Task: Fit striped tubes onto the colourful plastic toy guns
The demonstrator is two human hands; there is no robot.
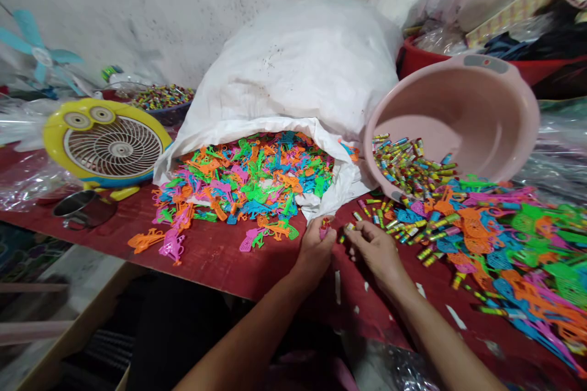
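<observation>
My left hand (314, 250) is closed around a small pink and red piece (324, 230), mostly hidden by the fingers. Just to the right, my right hand (376, 250) pinches a small printed tube (349, 228) with a pale end. The hands are apart, low over the red table. Bright plastic toy pieces (257, 186) in orange, green, blue and pink spill from the mouth of a big white sack (302, 67) beyond my left hand. Small yellow-printed tubes (408, 165) pour out of a tipped pink basin (486, 116) beyond my right hand.
More toy pieces with tubes attached (499, 244) are heaped on the right of the red table (220, 263). A yellow fan (107, 140) and a metal cup (85, 209) stand at left. Behind are a bowl of tubes (167, 113) and a red tub (545, 70).
</observation>
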